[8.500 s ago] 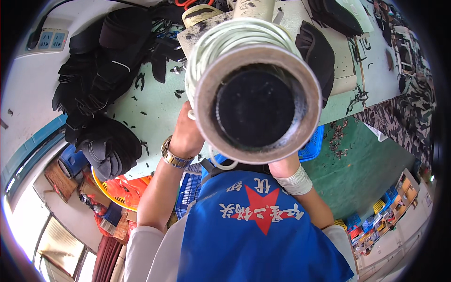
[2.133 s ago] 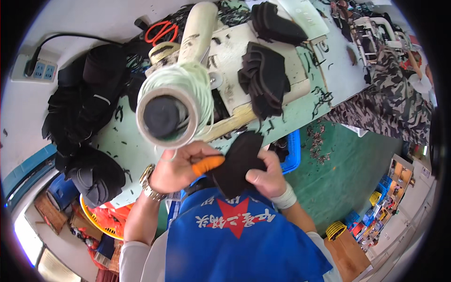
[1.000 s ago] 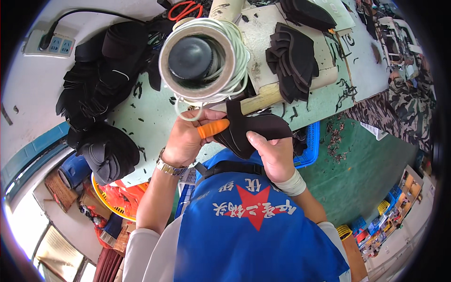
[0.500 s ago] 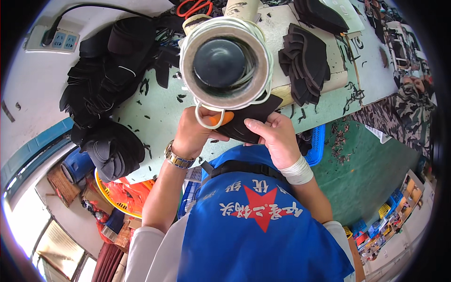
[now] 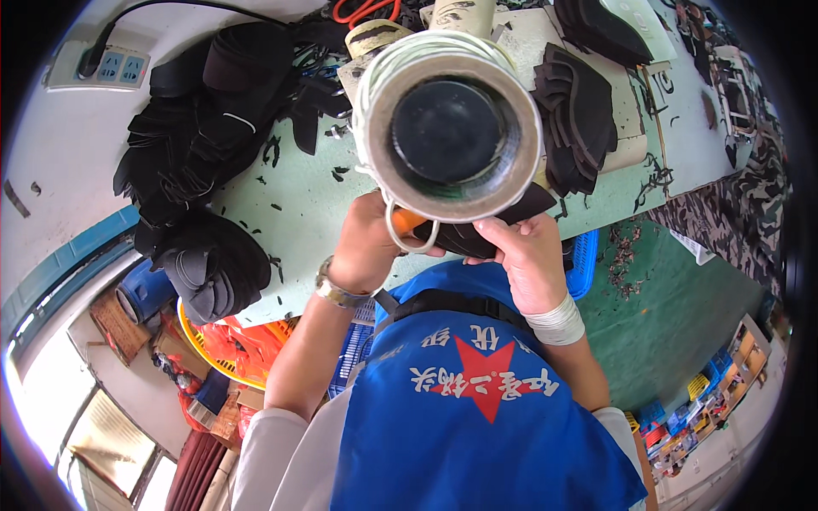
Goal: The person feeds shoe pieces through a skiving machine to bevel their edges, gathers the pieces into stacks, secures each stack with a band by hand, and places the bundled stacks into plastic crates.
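A dark, flexible sheet piece (image 5: 460,240) is held between my two hands, just below the near side of a round machine part (image 5: 449,129). My left hand (image 5: 365,247) closes on its left side, with something orange (image 5: 407,221) at the thumb. My right hand (image 5: 532,266) pinches the right side, thumb on top and fingers underneath. One dark corner (image 5: 532,203) sticks out above the right fingers. A white loop (image 5: 412,237) hanging from the round part crosses in front of my left fingertips, and the part hides some of the piece.
Black cut pieces lie in a big pile (image 5: 192,153) on the left and in a fanned stack (image 5: 575,119) on the right. Dark scraps dot the pale green table (image 5: 298,192). A blue basket (image 5: 583,264) and an orange basket (image 5: 200,341) stand below its edge.
The view has shifted, so the round part appears further right and covers more of the piece. Both hands keep their hold; the piece looks lower and flatter between them.
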